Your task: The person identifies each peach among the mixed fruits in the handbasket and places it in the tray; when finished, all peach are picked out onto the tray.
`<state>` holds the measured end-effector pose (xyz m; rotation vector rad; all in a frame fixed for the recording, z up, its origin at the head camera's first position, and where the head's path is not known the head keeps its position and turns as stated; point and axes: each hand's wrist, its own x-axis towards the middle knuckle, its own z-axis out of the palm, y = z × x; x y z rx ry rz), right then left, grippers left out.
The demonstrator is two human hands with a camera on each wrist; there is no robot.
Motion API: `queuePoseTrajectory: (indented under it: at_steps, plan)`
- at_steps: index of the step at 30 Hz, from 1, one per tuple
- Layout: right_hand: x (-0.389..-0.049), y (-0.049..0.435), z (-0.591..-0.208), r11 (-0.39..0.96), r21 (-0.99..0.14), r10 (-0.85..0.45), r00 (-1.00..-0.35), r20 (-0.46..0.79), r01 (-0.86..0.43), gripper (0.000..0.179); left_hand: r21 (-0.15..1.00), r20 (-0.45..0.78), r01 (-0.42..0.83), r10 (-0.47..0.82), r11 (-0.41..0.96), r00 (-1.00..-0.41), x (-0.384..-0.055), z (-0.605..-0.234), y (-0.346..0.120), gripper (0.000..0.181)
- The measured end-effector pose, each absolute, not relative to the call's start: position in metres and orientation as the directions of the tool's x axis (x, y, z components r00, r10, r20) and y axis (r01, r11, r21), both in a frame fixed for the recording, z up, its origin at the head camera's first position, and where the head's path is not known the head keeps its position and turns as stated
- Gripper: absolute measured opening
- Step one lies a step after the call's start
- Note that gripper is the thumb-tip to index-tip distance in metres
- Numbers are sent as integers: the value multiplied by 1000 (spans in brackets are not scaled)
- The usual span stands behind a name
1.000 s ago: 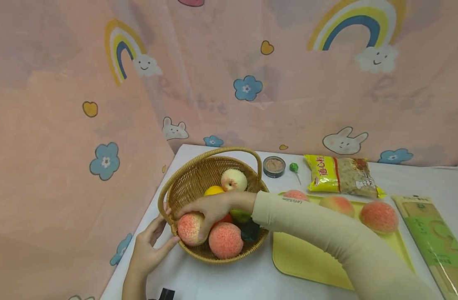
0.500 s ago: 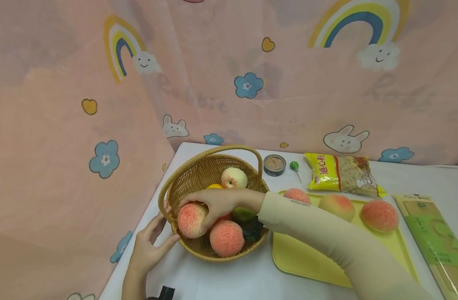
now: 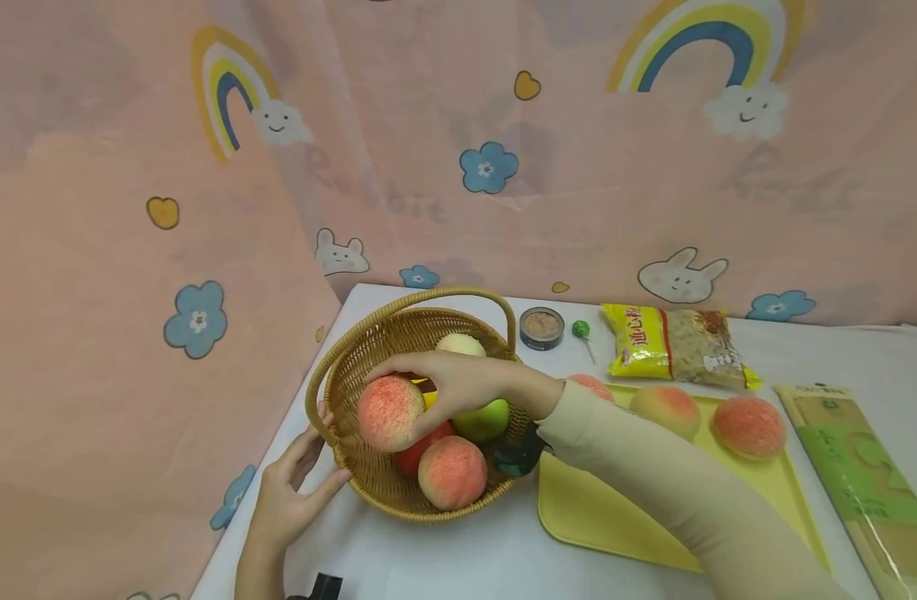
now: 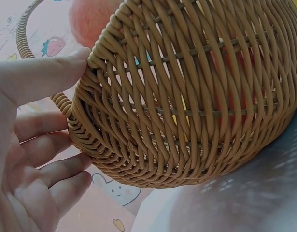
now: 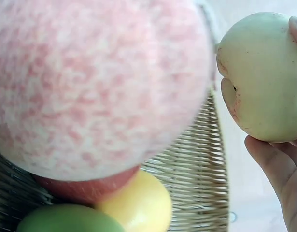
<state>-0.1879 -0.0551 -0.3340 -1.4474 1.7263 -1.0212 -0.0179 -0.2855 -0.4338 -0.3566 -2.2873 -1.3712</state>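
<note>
My right hand point(image 3: 454, 383) holds a pink-and-cream peach point(image 3: 391, 414) above the left part of a wicker basket point(image 3: 421, 515). In the right wrist view this peach point(image 5: 264, 79) shows its pale side, between thumb and fingers. At the basket's left edge, my left hand point(image 3: 286, 492) grips the rim by the handle's foot; in the left wrist view its thumb point(image 4: 51, 75) lies on the rim. Inside the basket are a pink peach point(image 3: 453, 473), a red fruit point(image 3: 413, 458), a green fruit point(image 3: 484, 422), a dark green item point(image 3: 518, 454) and a partly hidden whitish fruit point(image 3: 461, 343).
Right of the basket lies a yellow tray point(image 3: 601, 521) with several peaches point(image 3: 749, 427). Behind are a round tin point(image 3: 541, 327), a green lollipop point(image 3: 582, 329) and a yellow pasta bag point(image 3: 676, 346). A green-banded flat packet point(image 3: 859, 475) lies far right. The arched handle point(image 3: 398, 312) spans the basket.
My right hand has lifted the peach from the basket's lower left, upward and away from me, uncovering more of the red fruit. My left hand stays on the rim. The head view has shifted slightly.
</note>
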Motion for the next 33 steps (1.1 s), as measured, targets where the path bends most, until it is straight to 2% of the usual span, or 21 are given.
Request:
queuePoseTrajectory:
  at_steps: [7, 12, 18, 20, 24, 27, 30, 33]
  plan:
    - [-186, -27, -326, 31, -906, -974, -216, 67, -423, 72, 753, 487, 407, -22, 517, -873, -17, -436, -286, 69]
    - [-184, 3, -327, -21, -920, -953, -271, 137, -391, 73, 763, 467, 388, -25, 517, -884, -16, -435, -286, 70]
    - [-177, 46, -334, -61, -924, -919, -339, 199, -376, 75, 754, 501, 435, -4, 493, -865, -18, -437, -287, 72]
    - [-173, 61, -337, -83, -934, -907, -361, 215, -348, 75, 747, 522, 460, 4, 480, -853, -19, -437, -287, 72]
    - [-164, 89, -344, -111, -949, -882, -410, 231, -296, 76, 761, 500, 438, -3, 479, -866, -18, -435, -286, 72]
    - [-156, 110, -354, -96, -933, -850, -459, 259, -347, 77, 773, 469, 399, -20, 493, -883, -17, -434, -286, 72]
    - [-148, 129, -368, -103, -897, -807, -492, 328, -429, 79, 766, 476, 405, -17, 499, -879, -16, -434, -286, 72]
    - [-138, 145, -383, -98, -887, -764, -537, 357, -451, 79, 759, 494, 426, -9, 492, -869, -16, -434, -286, 71]
